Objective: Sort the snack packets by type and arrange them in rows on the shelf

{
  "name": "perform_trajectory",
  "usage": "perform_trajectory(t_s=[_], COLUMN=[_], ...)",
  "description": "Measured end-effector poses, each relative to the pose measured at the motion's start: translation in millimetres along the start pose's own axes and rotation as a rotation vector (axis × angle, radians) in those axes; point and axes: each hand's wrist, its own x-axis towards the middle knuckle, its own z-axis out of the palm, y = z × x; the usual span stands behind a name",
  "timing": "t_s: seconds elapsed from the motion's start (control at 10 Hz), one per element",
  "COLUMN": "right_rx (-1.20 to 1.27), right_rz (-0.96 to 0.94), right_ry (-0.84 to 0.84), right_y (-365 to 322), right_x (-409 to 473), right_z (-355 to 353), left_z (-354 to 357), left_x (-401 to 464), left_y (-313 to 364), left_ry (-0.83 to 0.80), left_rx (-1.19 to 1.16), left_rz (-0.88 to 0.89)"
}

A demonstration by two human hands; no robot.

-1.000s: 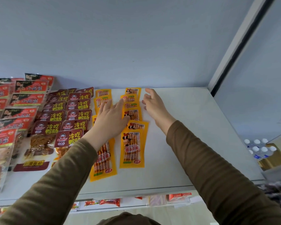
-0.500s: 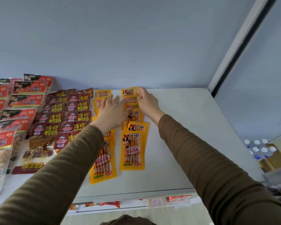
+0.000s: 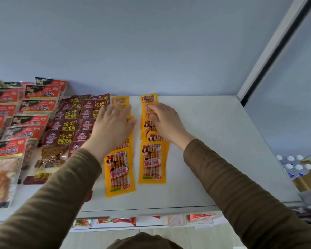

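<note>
Here we see two rows of yellow packets on the white shelf (image 3: 214, 141), each row running near to far, the packets overlapped like shingles with their long axes along that same line. Our left hand (image 3: 113, 126) lies flat on the left yellow row (image 3: 119, 169), fingers straight and slightly spread, pointing to the far wall. Our right hand (image 3: 166, 121) lies on the right yellow row (image 3: 153, 162), fingers extended and angled to the far left, their tips touching the far packets; neither hand grips anything. Each row lies directly beneath its own hand, with a narrow bare strip between the rows. We judge that the coming move is a squaring of the rows. Left of these stand the maroon packets (image 3: 65, 124) and red packets (image 3: 34, 106).
</note>
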Motion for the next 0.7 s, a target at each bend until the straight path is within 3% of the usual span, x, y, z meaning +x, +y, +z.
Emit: perform_trajectory(t_s=[0.1, 0.2, 0.7], right_rx=[-0.080, -0.109, -0.208], right_rz=[-0.076, -0.109, -0.145], right_ry=[-0.103, -0.102, -0.152], right_y=[-8, -9, -18], right_x=[4, 7, 11], right_z=[11, 13, 2], left_z=[13, 13, 11], left_x=[-9, -9, -6], left_y=[6, 2, -8], left_ry=[-0.077, -0.075, 0.034], left_rx=[0.069, 0.080, 0.016], left_rz=[-0.006, -0.035, -0.006])
